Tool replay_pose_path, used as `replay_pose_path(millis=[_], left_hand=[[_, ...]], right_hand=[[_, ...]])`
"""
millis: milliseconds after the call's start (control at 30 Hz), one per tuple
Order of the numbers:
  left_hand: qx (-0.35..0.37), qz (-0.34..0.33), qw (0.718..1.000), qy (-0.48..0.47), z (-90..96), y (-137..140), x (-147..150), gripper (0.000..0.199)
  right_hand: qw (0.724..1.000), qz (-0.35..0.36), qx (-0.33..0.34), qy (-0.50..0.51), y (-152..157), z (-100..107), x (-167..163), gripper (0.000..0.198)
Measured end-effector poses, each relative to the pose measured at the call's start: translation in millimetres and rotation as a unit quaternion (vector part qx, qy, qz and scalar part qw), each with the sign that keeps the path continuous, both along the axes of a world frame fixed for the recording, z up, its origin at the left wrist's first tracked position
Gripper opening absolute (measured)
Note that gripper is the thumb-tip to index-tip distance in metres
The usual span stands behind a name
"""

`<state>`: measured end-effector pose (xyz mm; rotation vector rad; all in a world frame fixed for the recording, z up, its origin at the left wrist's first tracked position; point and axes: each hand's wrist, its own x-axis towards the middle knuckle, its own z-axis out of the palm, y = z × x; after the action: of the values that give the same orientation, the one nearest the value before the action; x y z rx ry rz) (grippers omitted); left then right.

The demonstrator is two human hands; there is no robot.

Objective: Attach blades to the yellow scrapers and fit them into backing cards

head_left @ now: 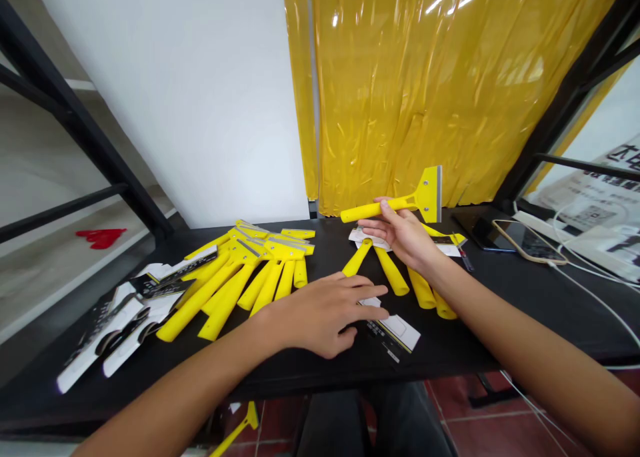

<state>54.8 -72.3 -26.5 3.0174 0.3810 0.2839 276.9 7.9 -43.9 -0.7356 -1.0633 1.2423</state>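
Observation:
My right hand point(400, 234) grips a yellow scraper point(375, 210) by its handle, holding it above the black table with the wide blade end pointing right. My left hand point(330, 310) is over the table's middle, fingers stretched out, palm down. Its fingertips are at a black-and-white printed card point(395, 330); whether they touch it I cannot tell. Below my right hand lie several more yellow scrapers point(390, 270), partly hidden by my hand and forearm. To the left of my left hand is a larger pile of yellow scrapers point(235, 290), handles toward me.
Black-and-white cards point(125, 324) are heaped at the table's left. A phone point(530, 237) with white cables lies at the right. Yellow plastic curtain point(420, 97) and a white panel point(200, 97) stand behind. Another scraper point(240, 430) is below the table's front edge.

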Motion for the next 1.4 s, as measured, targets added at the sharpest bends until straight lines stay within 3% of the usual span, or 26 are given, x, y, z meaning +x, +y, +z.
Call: replay_pose_path(millis=[133, 300, 533, 800, 900, 967, 1067, 1200, 1400], left_hand=[[-0.009, 0.021, 1.000, 0.016, -17.8, 12.1, -1.0, 0.068], [-0.033, 0.022, 0.999, 0.019, -12.6, 19.3, -3.3, 0.061], [-0.035, 0.025, 0.999, 0.021, -10.6, 20.6, -4.2, 0.032], [-0.020, 0.026, 0.998, 0.052, -16.6, 15.0, -1.7, 0.034], [-0.019, 0.029, 0.999, 0.029, -20.6, 16.3, -1.0, 0.033], [-0.029, 0.041, 0.999, -0.001, -21.5, 18.5, -1.2, 0.042], [-0.060, 0.082, 0.993, -0.051, -17.4, 22.8, -3.8, 0.059], [-0.101, 0.184, 0.975, -0.072, -4.0, 28.5, -13.4, 0.072], [-0.115, 0.347, 0.924, -0.112, 7.0, 41.2, -31.8, 0.066]], right_hand=[[0.999, 0.021, -0.017, -0.033, -2.5, 3.0, 0.6, 0.037], [0.999, 0.023, -0.020, -0.034, 0.1, 1.6, 3.0, 0.041], [1.000, -0.005, -0.006, -0.029, 7.0, 0.4, 11.1, 0.039], [1.000, -0.012, -0.014, -0.018, 5.5, 3.1, 12.2, 0.037], [1.000, -0.010, -0.007, -0.011, 7.7, 1.3, 12.6, 0.038], [1.000, -0.011, -0.001, -0.007, 8.7, 1.5, 13.0, 0.038], [1.000, -0.025, 0.006, 0.004, 8.2, 4.5, 13.8, 0.037], [0.998, -0.048, 0.023, 0.022, 7.1, 10.0, 17.2, 0.039], [0.990, -0.087, 0.109, 0.012, 4.2, 28.4, 21.2, 0.043]])
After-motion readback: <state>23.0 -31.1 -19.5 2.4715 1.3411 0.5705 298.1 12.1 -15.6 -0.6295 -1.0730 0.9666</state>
